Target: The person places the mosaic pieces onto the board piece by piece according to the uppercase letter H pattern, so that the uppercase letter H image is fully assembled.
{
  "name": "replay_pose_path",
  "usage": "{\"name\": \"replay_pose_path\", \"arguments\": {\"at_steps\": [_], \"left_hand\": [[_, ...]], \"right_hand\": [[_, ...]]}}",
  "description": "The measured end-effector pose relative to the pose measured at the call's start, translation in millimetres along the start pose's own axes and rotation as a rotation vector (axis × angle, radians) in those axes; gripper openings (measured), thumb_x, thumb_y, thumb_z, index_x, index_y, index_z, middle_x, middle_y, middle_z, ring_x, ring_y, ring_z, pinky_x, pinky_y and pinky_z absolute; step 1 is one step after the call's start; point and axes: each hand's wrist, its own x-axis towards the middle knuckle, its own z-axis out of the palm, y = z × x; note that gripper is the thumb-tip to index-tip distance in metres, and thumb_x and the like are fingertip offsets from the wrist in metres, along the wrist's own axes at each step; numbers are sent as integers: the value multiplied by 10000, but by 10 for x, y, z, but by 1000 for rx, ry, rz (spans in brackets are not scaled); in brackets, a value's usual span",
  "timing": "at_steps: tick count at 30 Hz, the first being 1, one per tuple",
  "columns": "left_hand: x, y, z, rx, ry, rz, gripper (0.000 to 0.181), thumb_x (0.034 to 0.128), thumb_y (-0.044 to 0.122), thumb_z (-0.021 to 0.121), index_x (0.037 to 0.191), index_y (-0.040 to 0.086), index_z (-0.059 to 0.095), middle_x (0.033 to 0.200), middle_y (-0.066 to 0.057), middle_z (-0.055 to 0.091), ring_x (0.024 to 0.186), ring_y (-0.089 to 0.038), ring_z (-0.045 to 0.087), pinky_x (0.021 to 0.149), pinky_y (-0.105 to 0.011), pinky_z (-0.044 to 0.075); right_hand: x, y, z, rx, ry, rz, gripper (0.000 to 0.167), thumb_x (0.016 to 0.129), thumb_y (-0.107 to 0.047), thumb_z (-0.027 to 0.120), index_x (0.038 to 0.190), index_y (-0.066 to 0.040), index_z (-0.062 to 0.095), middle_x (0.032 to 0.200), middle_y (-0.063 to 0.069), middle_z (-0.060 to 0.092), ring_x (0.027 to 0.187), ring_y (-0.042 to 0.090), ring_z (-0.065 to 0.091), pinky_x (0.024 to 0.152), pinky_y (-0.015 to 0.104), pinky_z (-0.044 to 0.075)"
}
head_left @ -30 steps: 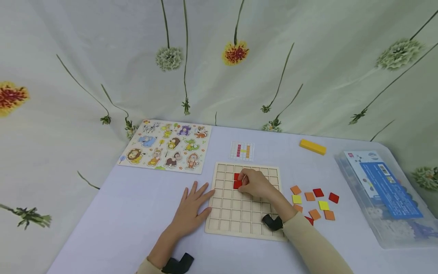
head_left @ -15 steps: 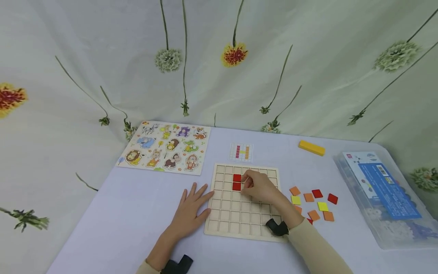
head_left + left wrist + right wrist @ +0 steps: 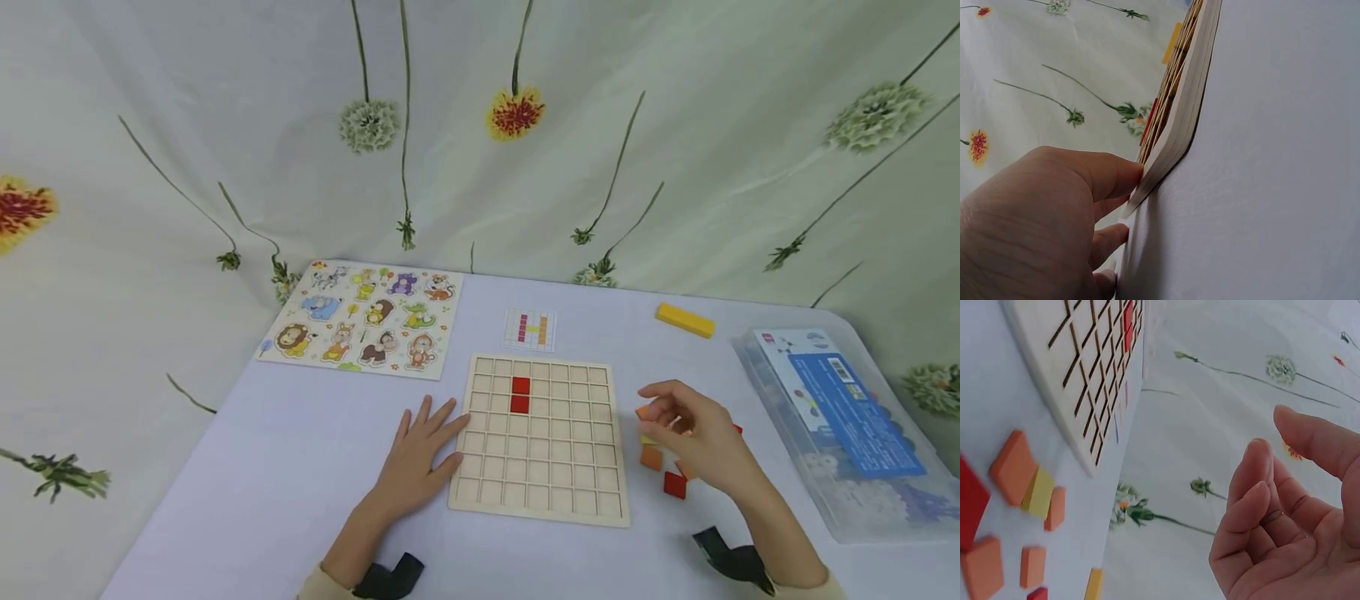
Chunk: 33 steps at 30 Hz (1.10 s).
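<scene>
A wooden grid board (image 3: 538, 467) lies mid-table, with two red square tiles (image 3: 520, 395) set one above the other in its upper cells. My left hand (image 3: 418, 458) rests flat beside it, fingers spread, with fingertips and thumb touching the board's left edge. To the right, my right hand (image 3: 693, 429) hovers over the loose tiles, its fingers loosely bent and nothing between thumb and fingertips. In the right wrist view, orange tiles (image 3: 1013, 467), a yellow tile (image 3: 1039, 492) and a red tile (image 3: 969, 503) lie below that hand, apart from it. The hand hides several tiles in the head view.
A small pattern card (image 3: 530, 330) lies behind the board. At the back left is an animal picture puzzle (image 3: 363, 321). A yellow bar (image 3: 685, 320) lies at the back right, near a clear plastic box (image 3: 847, 417) with a blue-and-white label.
My right hand has left the red tiles on the board and moved right, over the loose tiles. My left hand stays at the board's edge.
</scene>
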Motion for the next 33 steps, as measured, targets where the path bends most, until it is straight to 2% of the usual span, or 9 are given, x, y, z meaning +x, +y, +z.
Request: {"name": "replay_pose_path", "arguments": {"at_steps": [4, 8, 15, 22, 33], "left_hand": [[6, 5, -10, -3, 1, 3, 494, 905, 277, 618, 1381, 152, 570, 1539, -111, 412, 1492, -404, 178, 1171, -643, 83], [9, 12, -15, -4, 3, 5, 493, 903, 277, 618, 1377, 148, 573, 1536, -116, 415, 1491, -406, 181, 1171, -643, 82], [14, 20, -12, -12, 6, 1, 492, 905, 273, 614, 1378, 143, 572, 1539, -117, 412, 1493, -407, 174, 1173, -639, 70], [11, 21, -3, -12, 6, -1, 492, 904, 272, 614, 1377, 144, 573, 1536, -121, 415, 1491, -412, 177, 1170, -643, 72], [14, 12, -5, 1, 8, 8, 492, 901, 279, 615, 1373, 145, 576, 1535, -117, 418, 1488, -415, 187, 1164, -652, 84]], "right_hand": [[-230, 170, -144, -24, 96, 61, 352, 854, -92, 744, 1183, -63, 621, 850, -4, 614, 710, 50, 556, 583, 200, 492], [-426, 365, -199, 2, 133, 131, 385, 851, -67, 740, 1212, -36, 610, 826, -35, 614, 707, 53, 562, 577, 191, 481], [-634, 628, -89, 15, 83, 263, 444, 850, -118, 753, 1256, -41, 593, 835, -36, 626, 706, 50, 566, 622, 170, 498], [-671, 698, 46, 36, -4, 371, 476, 837, -194, 774, 1261, -67, 601, 888, 39, 637, 735, 69, 566, 659, 178, 505], [-685, 829, 131, 37, -6, 330, 417, 817, -147, 781, 1204, -72, 648, 865, 17, 614, 727, 71, 557, 647, 184, 488]]}}
